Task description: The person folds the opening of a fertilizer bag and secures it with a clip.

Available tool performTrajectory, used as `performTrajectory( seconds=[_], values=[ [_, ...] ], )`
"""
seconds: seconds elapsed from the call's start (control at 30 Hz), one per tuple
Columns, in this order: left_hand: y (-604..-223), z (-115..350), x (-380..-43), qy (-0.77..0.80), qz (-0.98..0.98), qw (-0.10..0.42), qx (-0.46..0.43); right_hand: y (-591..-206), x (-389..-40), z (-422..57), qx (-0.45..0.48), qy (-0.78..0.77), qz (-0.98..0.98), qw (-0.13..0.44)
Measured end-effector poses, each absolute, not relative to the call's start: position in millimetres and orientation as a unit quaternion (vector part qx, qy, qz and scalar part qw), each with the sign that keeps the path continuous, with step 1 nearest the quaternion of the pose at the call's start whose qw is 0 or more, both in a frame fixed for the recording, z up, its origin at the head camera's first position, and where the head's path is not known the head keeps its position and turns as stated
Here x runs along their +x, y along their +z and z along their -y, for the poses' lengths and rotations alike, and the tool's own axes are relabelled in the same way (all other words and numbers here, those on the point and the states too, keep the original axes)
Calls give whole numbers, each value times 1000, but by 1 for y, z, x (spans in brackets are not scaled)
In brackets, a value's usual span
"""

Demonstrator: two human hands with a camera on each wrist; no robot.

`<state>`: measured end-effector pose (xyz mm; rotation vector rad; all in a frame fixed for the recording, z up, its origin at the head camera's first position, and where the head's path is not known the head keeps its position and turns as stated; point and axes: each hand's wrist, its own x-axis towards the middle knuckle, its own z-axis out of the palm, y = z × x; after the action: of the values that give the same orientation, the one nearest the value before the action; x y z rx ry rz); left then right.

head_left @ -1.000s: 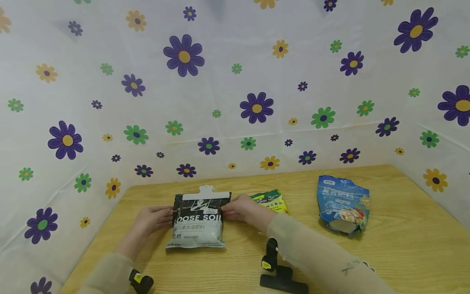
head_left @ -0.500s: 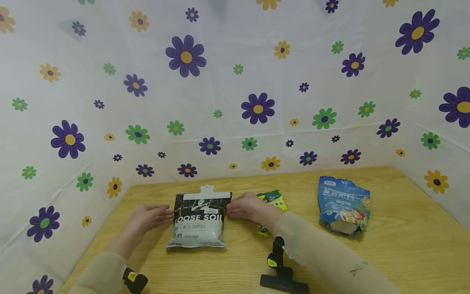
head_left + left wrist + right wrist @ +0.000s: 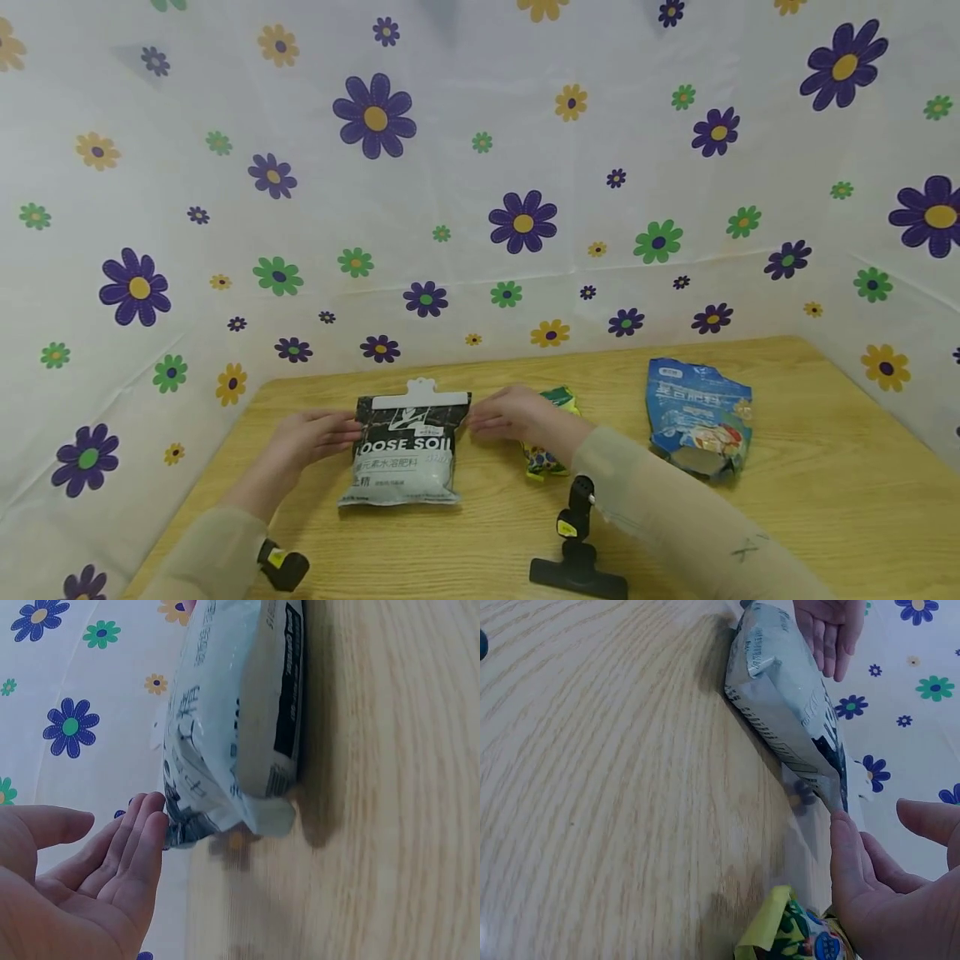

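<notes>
A black and grey "LOOSE SOIL" bag (image 3: 401,471) lies on the wooden table, its top edge held in a white clip (image 3: 420,401). At the bag's left edge, my left hand (image 3: 303,442) has its fingers extended; in the left wrist view the fingertips of this hand (image 3: 105,892) meet the bag's dark upper corner. My right hand (image 3: 517,417) is at the right edge, fingers nearly straight, thumb apart. In the right wrist view, a fingertip of that hand (image 3: 892,892) is at the corner of the bag (image 3: 791,697). Neither hand grips it.
A yellow-green packet (image 3: 547,462) lies partly hidden behind my right hand and wrist. Farther right is a crumpled blue bag (image 3: 697,417) with a torn-looking outline. A black clip (image 3: 577,577) lies near the front. Flower-printed cloth (image 3: 450,183) walls the table's back and sides.
My right hand has drawn slightly right, off the bag's front to its edge, uncovering the packet's lower end. The left fingers shift slightly at the left edge. The bag stays put.
</notes>
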<state>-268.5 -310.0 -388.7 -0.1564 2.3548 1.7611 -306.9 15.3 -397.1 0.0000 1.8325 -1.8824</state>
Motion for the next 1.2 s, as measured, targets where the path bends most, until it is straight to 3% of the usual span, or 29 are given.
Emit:
performTrajectory(
  seconds=[1.2],
  values=[
    [-389,240,-291,600,-790,124,-21,-386,-320,-67,32,-701,-670,243]
  ],
)
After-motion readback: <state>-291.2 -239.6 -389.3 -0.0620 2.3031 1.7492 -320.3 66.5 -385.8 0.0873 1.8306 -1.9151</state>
